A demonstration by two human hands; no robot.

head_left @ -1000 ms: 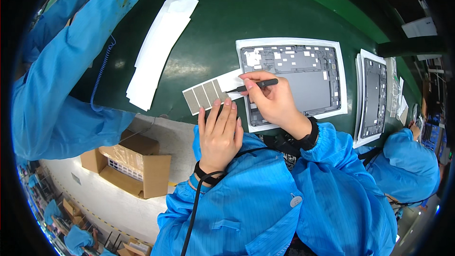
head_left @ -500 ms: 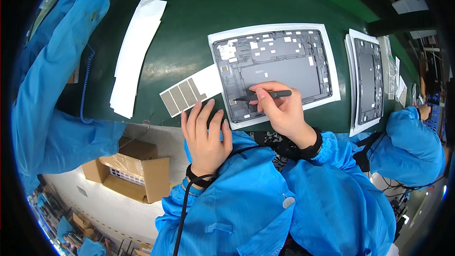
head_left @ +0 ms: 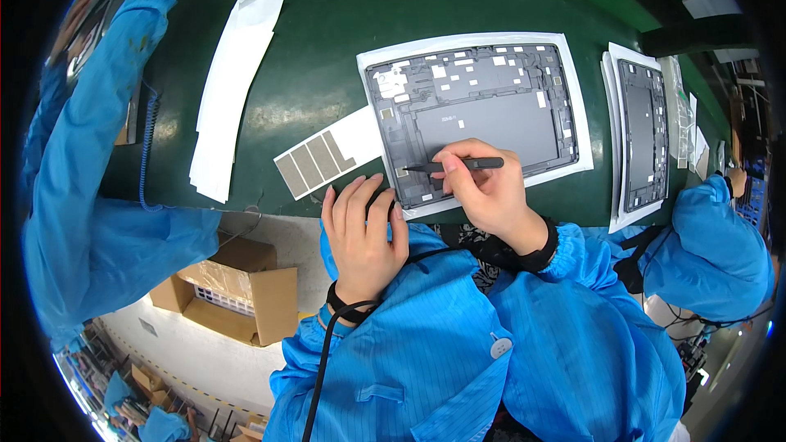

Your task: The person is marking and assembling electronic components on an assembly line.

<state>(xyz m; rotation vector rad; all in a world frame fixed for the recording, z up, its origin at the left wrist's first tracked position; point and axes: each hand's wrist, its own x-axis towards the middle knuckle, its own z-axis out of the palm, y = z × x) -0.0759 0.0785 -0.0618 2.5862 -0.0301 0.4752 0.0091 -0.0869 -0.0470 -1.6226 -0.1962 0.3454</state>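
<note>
My right hand [head_left: 491, 192] is closed around black tweezers [head_left: 479, 164]. Their pointed tip reaches left to a small square spot near the lower left corner of a dark grey tablet housing [head_left: 491, 127]. Small white pieces dot the housing, which lies on a white sheet [head_left: 578, 115]. My left hand [head_left: 364, 233] rests at the table's near edge, fingers stretched out and holding nothing. Its fingertips are close to the housing's lower left corner. Beyond them lies a white backing sheet [head_left: 360, 135] with several grey-brown adhesive pieces [head_left: 315, 165], one end against the housing's sheet.
Long white paper strips [head_left: 237, 94] lie on the green table [head_left: 327, 0] at left. A second housing [head_left: 643, 135] on white sheets is at right. A co-worker's blue sleeve [head_left: 90, 131] reaches in at left; another person [head_left: 716, 245] sits right. Below stands an open cardboard box [head_left: 237, 303].
The view has shifted slightly. The co-worker's arm at left has moved a little. My hands and the tweezers keep nearly the same place over the housing.
</note>
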